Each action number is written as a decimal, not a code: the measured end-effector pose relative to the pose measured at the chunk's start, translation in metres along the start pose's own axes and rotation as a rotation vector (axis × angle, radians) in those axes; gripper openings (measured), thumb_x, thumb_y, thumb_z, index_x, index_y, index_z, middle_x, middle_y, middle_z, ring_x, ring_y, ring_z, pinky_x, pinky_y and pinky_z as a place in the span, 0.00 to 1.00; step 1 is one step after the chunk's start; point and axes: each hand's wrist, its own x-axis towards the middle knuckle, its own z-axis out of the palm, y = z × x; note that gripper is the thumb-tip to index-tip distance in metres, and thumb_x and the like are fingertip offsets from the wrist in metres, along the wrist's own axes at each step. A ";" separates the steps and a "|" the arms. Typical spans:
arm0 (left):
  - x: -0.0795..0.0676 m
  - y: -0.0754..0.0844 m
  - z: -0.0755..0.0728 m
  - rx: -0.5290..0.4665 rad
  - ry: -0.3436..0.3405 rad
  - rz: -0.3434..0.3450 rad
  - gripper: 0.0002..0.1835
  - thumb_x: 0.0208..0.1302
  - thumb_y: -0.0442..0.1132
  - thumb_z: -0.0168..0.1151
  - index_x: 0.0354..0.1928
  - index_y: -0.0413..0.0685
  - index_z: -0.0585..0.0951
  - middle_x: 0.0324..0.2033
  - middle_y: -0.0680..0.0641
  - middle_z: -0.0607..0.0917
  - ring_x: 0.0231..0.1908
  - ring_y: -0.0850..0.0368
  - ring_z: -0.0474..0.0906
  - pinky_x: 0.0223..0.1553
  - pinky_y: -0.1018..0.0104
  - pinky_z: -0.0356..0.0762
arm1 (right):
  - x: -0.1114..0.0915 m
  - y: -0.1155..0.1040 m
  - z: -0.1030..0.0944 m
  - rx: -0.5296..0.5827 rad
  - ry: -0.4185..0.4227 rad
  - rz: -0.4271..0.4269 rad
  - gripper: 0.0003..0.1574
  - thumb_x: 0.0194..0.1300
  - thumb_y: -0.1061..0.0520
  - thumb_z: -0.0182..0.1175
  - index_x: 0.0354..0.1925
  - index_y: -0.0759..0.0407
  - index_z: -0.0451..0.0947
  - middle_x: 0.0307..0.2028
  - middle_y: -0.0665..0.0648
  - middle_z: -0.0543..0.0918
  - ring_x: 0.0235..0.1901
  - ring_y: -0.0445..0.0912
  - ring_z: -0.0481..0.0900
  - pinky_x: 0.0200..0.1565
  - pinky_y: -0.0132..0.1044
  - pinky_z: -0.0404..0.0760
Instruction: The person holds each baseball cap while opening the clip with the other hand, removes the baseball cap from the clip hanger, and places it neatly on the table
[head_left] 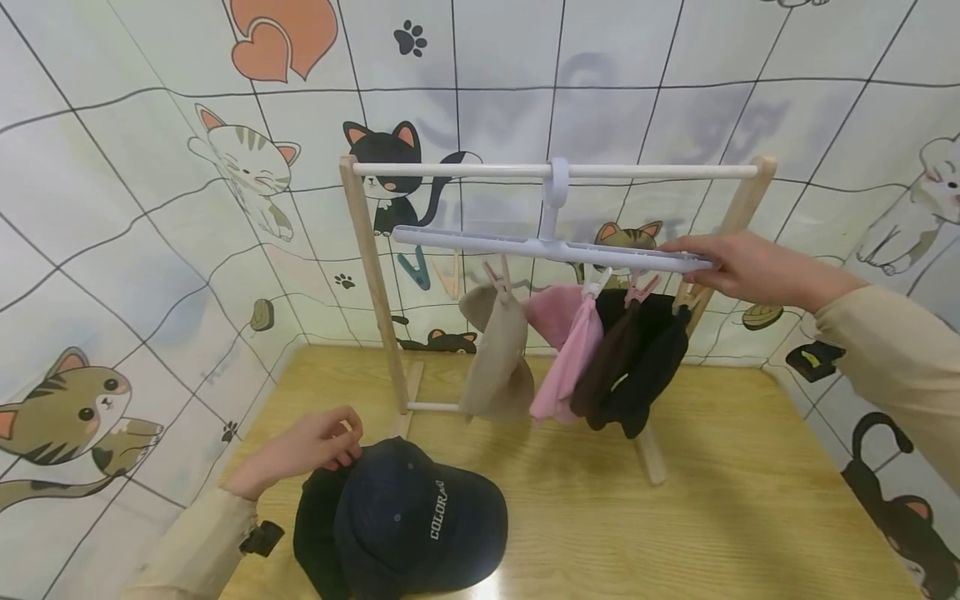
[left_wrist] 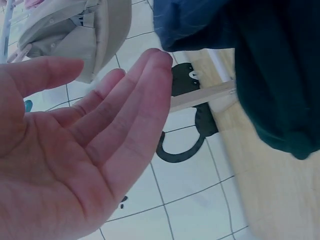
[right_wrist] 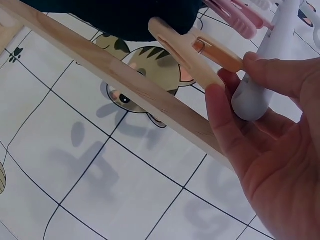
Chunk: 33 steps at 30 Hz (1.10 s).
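Observation:
My right hand point(head_left: 750, 267) grips the right end of a white hanger point(head_left: 480, 243). In the right wrist view its thumb and fingertips close round the bar's end, right at the handles of an orange clothespin point(right_wrist: 185, 52). From the hanger, clothespins hold a beige cap point(head_left: 495, 358), a pink cap point(head_left: 573, 358), a brown cap point(head_left: 611, 358) and a black cap point(head_left: 648, 375). Fingers loosely bent, my left hand point(head_left: 311, 446) is beside a navy cap point(head_left: 405, 508) with white lettering. A second dark cap point(head_left: 315, 525) lies under it on the table.
A wooden rack point(head_left: 373, 275) with a white top rail point(head_left: 457, 170) carries the hanger by its hook. Toward the hanger's left hang a blue clothespin point(head_left: 415, 269) and a pale clothespin point(head_left: 450, 277). Behind stands a tiled, cat-patterned wall point(head_left: 510, 50).

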 end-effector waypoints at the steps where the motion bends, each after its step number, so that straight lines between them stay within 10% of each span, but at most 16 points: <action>1: 0.001 0.002 0.000 0.009 0.007 0.003 0.03 0.72 0.35 0.53 0.40 0.43 0.73 0.32 0.46 0.83 0.30 0.51 0.79 0.30 0.60 0.80 | 0.001 0.000 -0.001 -0.001 -0.005 -0.007 0.29 0.65 0.68 0.60 0.64 0.66 0.69 0.41 0.61 0.83 0.24 0.42 0.72 0.24 0.36 0.69; 13: 0.027 0.027 0.004 0.087 0.017 0.077 0.04 0.69 0.33 0.55 0.42 0.40 0.74 0.36 0.42 0.82 0.33 0.48 0.80 0.31 0.58 0.80 | 0.012 -0.005 -0.017 0.014 -0.057 -0.017 0.30 0.65 0.68 0.60 0.64 0.62 0.69 0.42 0.59 0.82 0.25 0.42 0.71 0.27 0.37 0.69; 25: 0.082 0.087 0.011 0.253 0.109 0.214 0.11 0.68 0.40 0.59 0.46 0.41 0.77 0.41 0.45 0.83 0.44 0.50 0.81 0.44 0.56 0.78 | 0.020 -0.008 -0.020 0.006 -0.067 -0.016 0.31 0.66 0.67 0.59 0.66 0.61 0.68 0.41 0.57 0.83 0.21 0.42 0.68 0.25 0.36 0.68; 33: 0.121 0.115 0.020 0.156 0.146 0.142 0.29 0.66 0.47 0.63 0.62 0.38 0.70 0.53 0.41 0.80 0.52 0.50 0.78 0.50 0.58 0.75 | 0.024 -0.009 -0.021 -0.031 -0.061 -0.029 0.30 0.64 0.68 0.60 0.65 0.60 0.70 0.42 0.59 0.83 0.20 0.44 0.67 0.25 0.37 0.66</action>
